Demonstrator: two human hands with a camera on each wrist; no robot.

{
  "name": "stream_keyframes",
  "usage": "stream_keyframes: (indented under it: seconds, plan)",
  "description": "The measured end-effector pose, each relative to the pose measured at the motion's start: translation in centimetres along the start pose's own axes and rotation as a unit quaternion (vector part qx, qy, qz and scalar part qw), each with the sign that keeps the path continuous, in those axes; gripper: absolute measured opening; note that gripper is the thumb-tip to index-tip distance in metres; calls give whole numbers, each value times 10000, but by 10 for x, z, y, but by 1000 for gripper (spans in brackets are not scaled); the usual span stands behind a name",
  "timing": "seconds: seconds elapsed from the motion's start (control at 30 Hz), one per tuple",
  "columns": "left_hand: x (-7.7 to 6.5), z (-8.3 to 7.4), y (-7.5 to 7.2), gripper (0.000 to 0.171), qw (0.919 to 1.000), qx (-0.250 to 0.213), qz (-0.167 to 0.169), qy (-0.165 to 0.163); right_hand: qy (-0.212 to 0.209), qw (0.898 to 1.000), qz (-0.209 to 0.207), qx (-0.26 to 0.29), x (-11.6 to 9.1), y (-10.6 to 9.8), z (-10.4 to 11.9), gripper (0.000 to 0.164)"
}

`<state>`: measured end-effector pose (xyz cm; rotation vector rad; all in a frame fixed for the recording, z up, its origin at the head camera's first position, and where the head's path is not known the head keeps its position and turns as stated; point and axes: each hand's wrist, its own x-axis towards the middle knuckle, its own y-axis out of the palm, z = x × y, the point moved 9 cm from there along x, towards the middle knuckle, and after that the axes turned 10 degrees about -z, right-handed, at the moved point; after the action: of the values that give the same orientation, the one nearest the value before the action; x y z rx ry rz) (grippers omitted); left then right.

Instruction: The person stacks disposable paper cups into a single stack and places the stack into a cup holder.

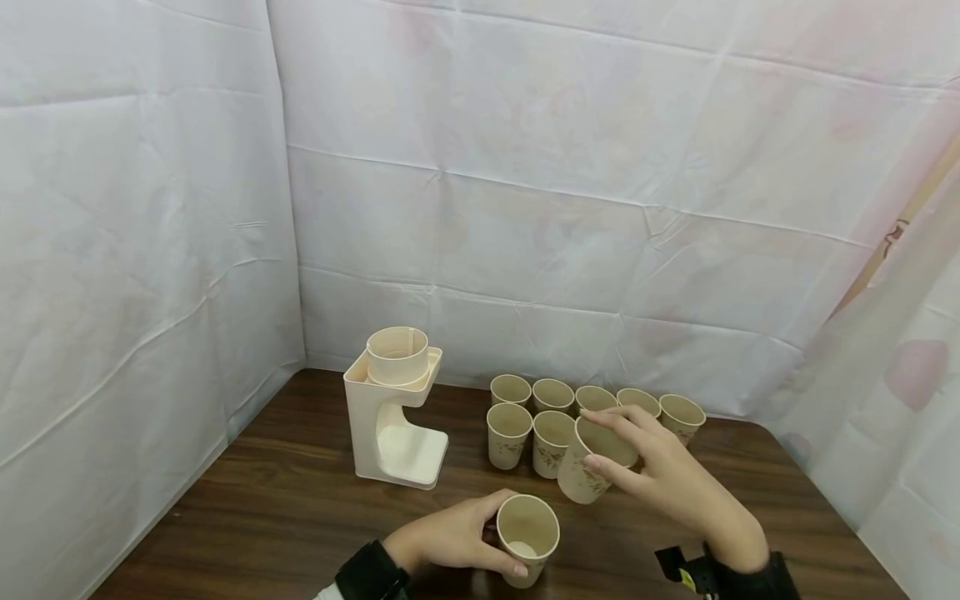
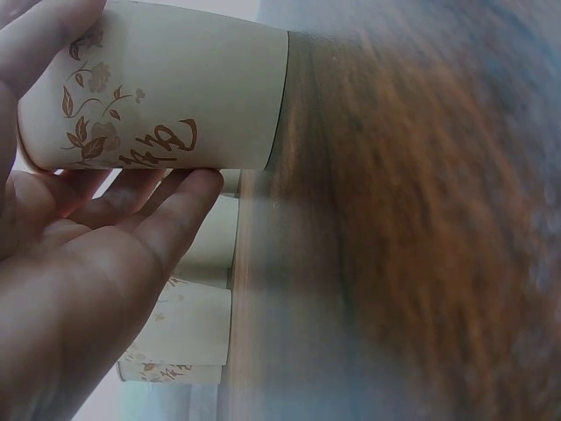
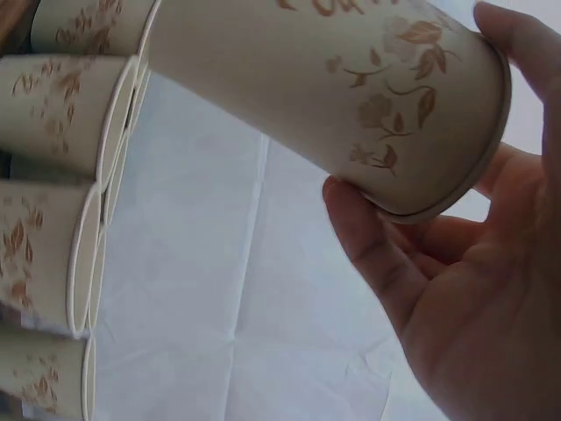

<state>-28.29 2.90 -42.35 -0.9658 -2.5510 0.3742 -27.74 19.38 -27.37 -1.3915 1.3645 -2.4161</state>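
Observation:
Near the front of the table, my left hand (image 1: 468, 533) grips a paper cup (image 1: 528, 533) from its left side, thumb and fingers curved round it. That cup stands mouth up, its base at or close to the tabletop; the left wrist view shows brown flowers and lettering on its wall (image 2: 166, 96). Farther back and to the right, my right hand (image 1: 660, 467) holds another paper cup (image 1: 581, 475) near its rim. The right wrist view shows this cup (image 3: 351, 105) tilted, with fingertips (image 3: 351, 206) against its rim end. Whether its base touches the table cannot be told.
Several matching cups stand mouth up in two rows along the back, among them a front-row cup (image 1: 506, 450) and the far-right cup (image 1: 684, 412). A cream stand (image 1: 363, 429) with a round holder (image 1: 397, 371) on top is left of them. White cloth (image 1: 525, 208) hangs behind the table.

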Motion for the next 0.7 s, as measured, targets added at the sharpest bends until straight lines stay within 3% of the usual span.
stream_keyframes:
  seconds: [0.3, 0.47, 0.7]
  plan:
    - [0, 1, 0, 61, 10000, -89, 29, -32, -565, 9976, -158, 378, 4, 6, 35, 54]
    - [-1, 0, -2, 61, 10000, 13, -28, -23, -683, 9971, -71, 336, 3, 13, 47, 54]
    - [-1, 1, -5, 64, 9998, 185, -48, -10, -710, 9940, 95, 825, 0, 26, 56, 54]
